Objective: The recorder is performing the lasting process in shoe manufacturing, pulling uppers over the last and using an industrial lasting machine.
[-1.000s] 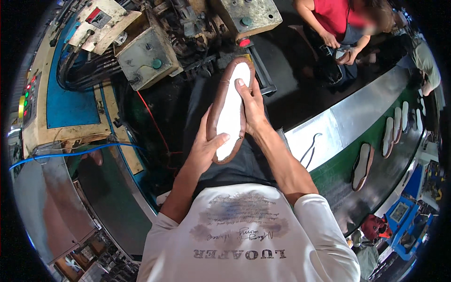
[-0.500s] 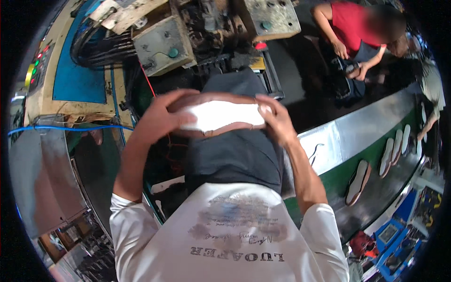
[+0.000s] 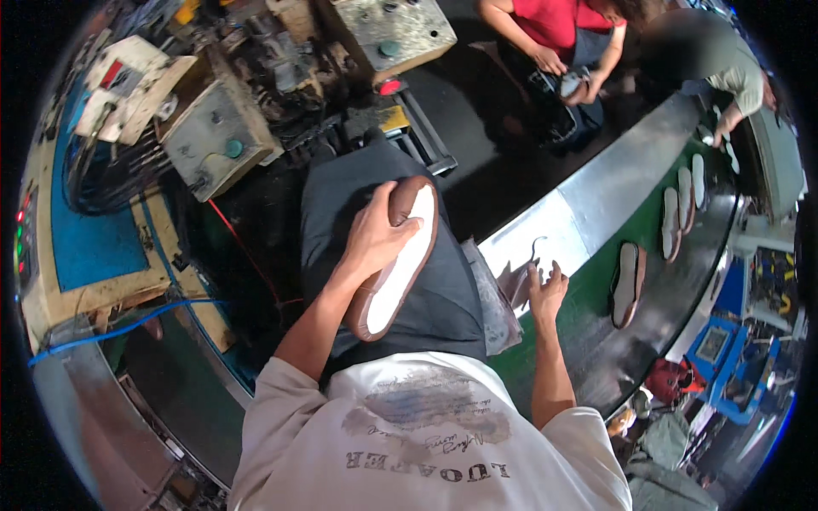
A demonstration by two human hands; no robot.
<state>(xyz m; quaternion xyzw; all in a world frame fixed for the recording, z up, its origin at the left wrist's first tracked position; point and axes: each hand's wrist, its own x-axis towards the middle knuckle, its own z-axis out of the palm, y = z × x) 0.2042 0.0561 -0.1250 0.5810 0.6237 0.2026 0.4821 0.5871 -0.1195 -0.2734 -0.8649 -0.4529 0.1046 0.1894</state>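
My left hand (image 3: 375, 234) grips a brown shoe upper (image 3: 399, 277) by its side, thumb lying over the white bottom. The shoe is tilted, white face up, above my lap in dark trousers. On the metal ledge to my right lies a thin, dark hooked tool (image 3: 535, 247). My right hand (image 3: 548, 291) is right beside it, with fingers apart; whether a fingertip touches the tool cannot be made out.
More shoes (image 3: 628, 285) with pale bottoms lie along the green conveyor belt (image 3: 588, 341). A grimy machine (image 3: 221, 140) with green buttons stands in front. Across the ledge, a person in red (image 3: 554, 25) handles a shoe. A blue hose (image 3: 128, 324) runs at left.
My right hand has let go of the shoe and moved right to the hooked tool. The shoe has turned from crosswise to nearly lengthwise in my left hand. My view has swung right.
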